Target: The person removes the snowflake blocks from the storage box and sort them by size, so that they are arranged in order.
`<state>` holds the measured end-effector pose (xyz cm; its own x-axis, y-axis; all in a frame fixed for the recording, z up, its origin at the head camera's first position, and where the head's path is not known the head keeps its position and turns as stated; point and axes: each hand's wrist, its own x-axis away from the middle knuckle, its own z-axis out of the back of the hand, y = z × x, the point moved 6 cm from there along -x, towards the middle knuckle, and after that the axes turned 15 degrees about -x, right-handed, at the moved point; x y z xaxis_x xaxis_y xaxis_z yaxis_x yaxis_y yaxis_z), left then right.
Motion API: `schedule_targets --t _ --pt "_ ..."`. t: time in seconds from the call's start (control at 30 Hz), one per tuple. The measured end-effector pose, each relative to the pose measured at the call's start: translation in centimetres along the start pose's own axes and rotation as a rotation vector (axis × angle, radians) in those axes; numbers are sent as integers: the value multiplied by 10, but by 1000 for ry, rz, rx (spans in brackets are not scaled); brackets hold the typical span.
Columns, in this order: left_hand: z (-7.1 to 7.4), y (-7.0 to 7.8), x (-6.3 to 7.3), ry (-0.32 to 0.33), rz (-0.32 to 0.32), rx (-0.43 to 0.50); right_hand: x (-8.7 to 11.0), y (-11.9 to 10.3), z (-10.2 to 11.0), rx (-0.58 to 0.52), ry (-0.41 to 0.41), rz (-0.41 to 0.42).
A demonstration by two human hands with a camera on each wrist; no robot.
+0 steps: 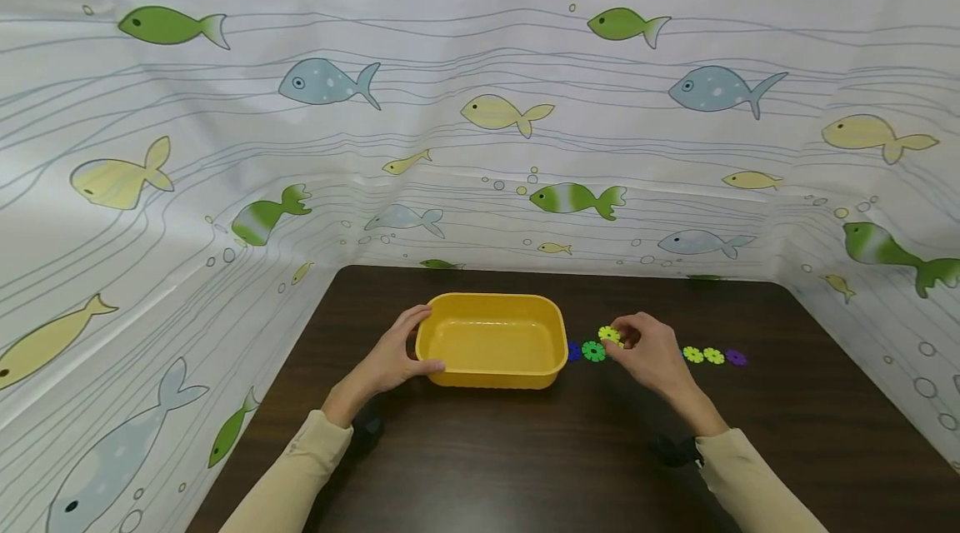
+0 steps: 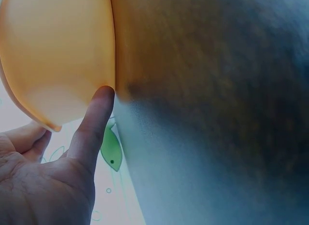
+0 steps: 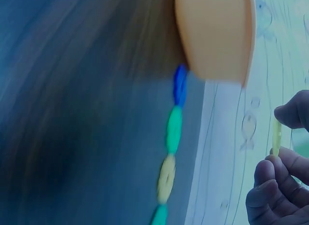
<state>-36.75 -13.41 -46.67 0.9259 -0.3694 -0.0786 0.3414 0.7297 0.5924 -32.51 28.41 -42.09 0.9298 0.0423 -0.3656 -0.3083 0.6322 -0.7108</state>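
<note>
A yellow plastic basin (image 1: 491,380) sits on the dark table, its inside bare. My left hand (image 1: 386,360) grips its left end, thumb against the front side and fingers at the rim. In the left wrist view the thumb (image 2: 91,126) lies along the basin wall (image 2: 58,51). Just right of the basin, my right hand (image 1: 654,352) pinches a yellow flower-shaped disc (image 1: 609,335) between thumb and fingers. The right wrist view shows this disc (image 3: 276,138) edge-on, raised over a row with a blue disc (image 3: 180,85), a green disc (image 3: 174,131) and a yellow disc (image 3: 166,179).
The row runs on past my right hand, with yellow discs (image 1: 703,356) and a purple disc (image 1: 736,357) at its right end; my hand hides its middle. White fish-printed sheeting (image 1: 480,208) walls the brown table (image 1: 487,458) at the back and both sides.
</note>
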Motion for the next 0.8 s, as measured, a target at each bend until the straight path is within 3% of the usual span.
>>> schedule_targets --t 0.57,0.8 --pt "1 -3 2 12 -20 -43 23 90 91 171 95 -63" --pt "0 0 -2 3 -17 -37 30 135 126 227 93 -164"
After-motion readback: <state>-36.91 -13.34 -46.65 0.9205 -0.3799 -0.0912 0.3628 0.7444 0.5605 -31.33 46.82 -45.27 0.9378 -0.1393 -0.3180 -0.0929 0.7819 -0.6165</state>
